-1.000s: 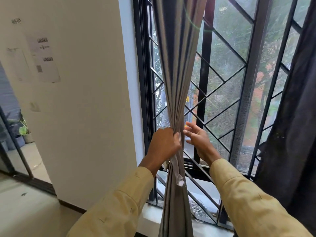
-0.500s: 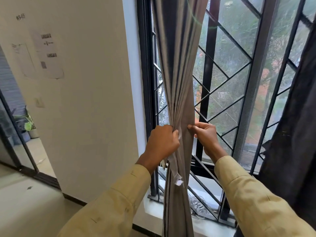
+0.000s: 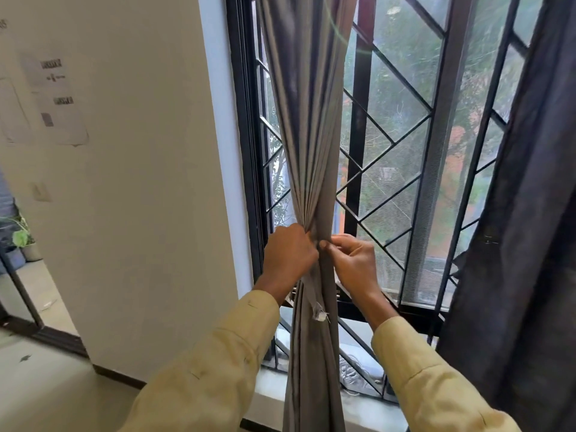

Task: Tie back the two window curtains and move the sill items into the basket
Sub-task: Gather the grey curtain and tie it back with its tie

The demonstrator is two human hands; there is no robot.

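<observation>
A grey curtain point(image 3: 307, 120) hangs gathered into a narrow bundle in front of the barred window. My left hand point(image 3: 288, 254) is closed around the bundle from the left at its pinched waist. My right hand point(image 3: 353, 263) pinches the bundle's right edge with thumb and fingers, touching the left hand. A frayed white strip point(image 3: 318, 313) dangles from the bundle just below my left hand. A second, dark curtain point(image 3: 526, 213) hangs loose at the right edge. The basket is out of view.
A black window frame with diagonal bars point(image 3: 402, 126) stands behind the curtains. The white sill point(image 3: 371, 413) runs below; a coiled white cable point(image 3: 355, 372) lies behind the lower bars. A wall with paper notices point(image 3: 59, 101) is at the left, with a doorway and potted plant point(image 3: 21, 241).
My right hand went from open beside the curtain to pinching its right edge against the left hand. The view has shifted closer to the window.
</observation>
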